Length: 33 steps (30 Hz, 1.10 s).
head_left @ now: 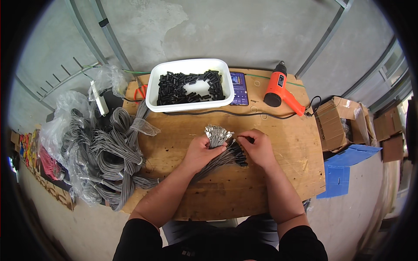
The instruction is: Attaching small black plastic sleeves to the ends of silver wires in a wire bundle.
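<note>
My left hand (201, 151) grips a bundle of grey wires (216, 160) with metal terminals (217, 132) fanned out above my fingers. Some wire ends in the bundle carry small black sleeves (238, 153). My right hand (257, 147) sits just right of the bundle, its fingertips pinching a small black sleeve at one wire end. Both hands rest over the middle of the wooden tabletop (278, 174).
A white tub (152, 98) of black sleeves stands at the back, with a phone (238, 88) and an orange heat gun (278, 89) to its right. Coils of grey wire (109, 152) and plastic bags crowd the left edge. Cardboard boxes (337, 122) stand on the right.
</note>
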Tool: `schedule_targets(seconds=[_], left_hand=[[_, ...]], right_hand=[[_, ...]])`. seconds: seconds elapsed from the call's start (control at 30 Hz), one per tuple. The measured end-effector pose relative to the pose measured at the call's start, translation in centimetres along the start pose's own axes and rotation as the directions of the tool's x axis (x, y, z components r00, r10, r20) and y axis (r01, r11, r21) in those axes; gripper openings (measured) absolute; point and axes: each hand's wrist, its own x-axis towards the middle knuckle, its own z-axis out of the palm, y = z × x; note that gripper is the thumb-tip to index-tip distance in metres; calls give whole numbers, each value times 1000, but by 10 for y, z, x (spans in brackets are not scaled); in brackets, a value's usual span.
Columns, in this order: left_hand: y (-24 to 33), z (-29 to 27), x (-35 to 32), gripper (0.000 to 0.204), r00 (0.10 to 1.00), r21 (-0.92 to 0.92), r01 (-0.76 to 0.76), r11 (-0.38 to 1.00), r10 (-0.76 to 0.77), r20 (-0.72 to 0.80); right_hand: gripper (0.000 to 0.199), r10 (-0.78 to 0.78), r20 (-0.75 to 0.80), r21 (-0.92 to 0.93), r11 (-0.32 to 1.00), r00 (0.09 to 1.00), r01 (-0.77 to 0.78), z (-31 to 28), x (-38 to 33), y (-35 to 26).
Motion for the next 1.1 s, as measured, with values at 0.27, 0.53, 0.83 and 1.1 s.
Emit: schedule_targets(seconds=[0.27, 0.53, 0.83, 1.1], left_hand=[[1, 0, -1, 17, 1000, 13, 1, 1000, -1, 0], [-1, 1, -1, 13, 999, -23, -25, 999, 24, -30], [5, -1, -2, 16, 995, -89, -85, 992, 90, 51], [10, 5, -4, 11, 1000, -23, -7, 1000, 7, -7]], right_hand=[[14, -51, 39, -173, 983, 998, 57, 2, -1, -8], [7, 160, 223, 310, 924, 962, -225, -1, -2, -13], [4, 141, 119, 681, 709, 983, -184, 19, -18, -26], [4, 90, 71, 642, 758, 993, -115, 20, -19, -20]])
